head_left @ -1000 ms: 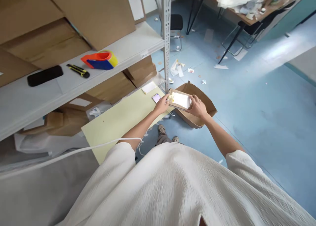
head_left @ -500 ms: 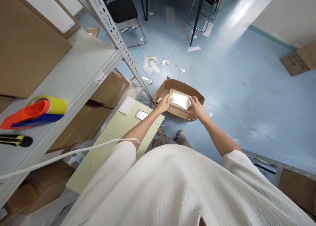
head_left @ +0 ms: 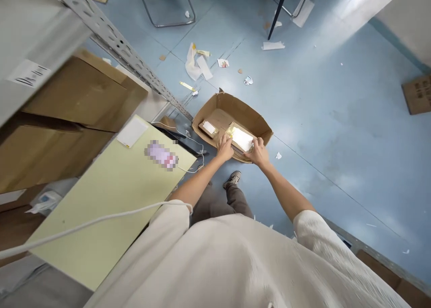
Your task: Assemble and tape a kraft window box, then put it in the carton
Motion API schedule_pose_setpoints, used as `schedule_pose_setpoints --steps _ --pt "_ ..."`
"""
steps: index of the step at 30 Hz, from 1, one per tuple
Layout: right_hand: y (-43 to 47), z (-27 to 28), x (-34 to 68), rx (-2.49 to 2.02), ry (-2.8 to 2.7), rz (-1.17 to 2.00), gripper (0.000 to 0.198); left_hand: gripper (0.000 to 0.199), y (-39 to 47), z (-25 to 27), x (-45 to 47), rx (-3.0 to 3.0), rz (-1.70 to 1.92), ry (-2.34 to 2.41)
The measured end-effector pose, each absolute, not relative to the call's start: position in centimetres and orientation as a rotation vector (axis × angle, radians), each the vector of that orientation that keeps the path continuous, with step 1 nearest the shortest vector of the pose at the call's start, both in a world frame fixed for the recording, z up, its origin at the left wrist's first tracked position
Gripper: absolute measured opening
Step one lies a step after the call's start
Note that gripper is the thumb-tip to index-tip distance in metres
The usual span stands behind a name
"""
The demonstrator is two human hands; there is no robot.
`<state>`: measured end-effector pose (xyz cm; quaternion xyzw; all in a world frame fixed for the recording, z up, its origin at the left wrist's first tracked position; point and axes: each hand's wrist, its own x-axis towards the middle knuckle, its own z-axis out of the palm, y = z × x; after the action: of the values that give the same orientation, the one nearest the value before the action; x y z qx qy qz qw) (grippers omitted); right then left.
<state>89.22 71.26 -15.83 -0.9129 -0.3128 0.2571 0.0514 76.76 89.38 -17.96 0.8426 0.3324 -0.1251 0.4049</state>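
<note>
Between both hands is a small cardboard box (head_left: 242,138) with a bright white label on top and yellowish tape at its left end. My left hand (head_left: 225,148) is closed on its left end, fingers bent. The right end is gripped by my right hand (head_left: 257,152), thumb on the near side. The held box is in or just over the near right part of an open carton (head_left: 232,100); I cannot tell if it touches the bottom. A smaller labelled box (head_left: 208,128) lies in the carton's left part.
To the left stand a pale yellow tabletop (head_left: 111,200) with a white card (head_left: 132,131) and a blurred-out phone, and a metal shelf post (head_left: 124,47) beside cartons (head_left: 77,92). A white cable (head_left: 101,220) crosses to my left arm. Paper scraps (head_left: 204,67) litter the floor.
The view has shifted down and right, so the orange and yellow shelf items left the picture. My hands still hold the box, and the smaller box beside it is now uncovered.
</note>
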Motion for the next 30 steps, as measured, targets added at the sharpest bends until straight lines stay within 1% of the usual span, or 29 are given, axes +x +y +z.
schedule_pose_setpoints --steps 4,7,11,15,18,21,25,27,30 --pt "70.3 -22.1 90.2 -2.773 -0.899 0.858 0.077 0.068 86.7 -23.5 77.0 2.130 -0.365 0.842" --pt "70.5 -27.8 90.4 -2.784 -0.820 0.944 0.073 0.067 85.9 -28.7 76.9 2.156 -0.358 0.851" --pt "72.2 -37.3 90.5 -2.804 -0.706 1.068 0.073 0.066 86.2 -36.5 76.7 2.208 -0.407 0.799" --pt "74.9 -47.7 90.8 -2.816 -0.709 1.143 0.075 0.053 87.5 -43.6 76.4 2.292 -0.451 0.721" --pt "77.3 -54.5 90.7 -2.804 -0.770 1.222 0.078 0.045 89.0 -47.6 75.9 2.360 -0.448 0.630" --pt "79.6 -60.0 90.2 -2.790 -0.797 1.258 0.080 0.036 90.4 -50.6 75.2 2.418 -0.532 0.632" --pt "82.4 -65.9 89.2 -2.766 -0.788 1.226 0.079 0.032 91.3 -53.0 74.3 2.489 -0.592 0.684" --pt "83.4 -68.4 88.9 -2.726 -0.799 1.253 0.081 0.030 91.3 -53.7 74.0 2.505 -0.586 0.678" --pt "83.7 -71.0 88.9 -2.620 -0.836 1.389 0.083 0.027 91.0 -54.5 73.8 2.492 -0.550 0.669"
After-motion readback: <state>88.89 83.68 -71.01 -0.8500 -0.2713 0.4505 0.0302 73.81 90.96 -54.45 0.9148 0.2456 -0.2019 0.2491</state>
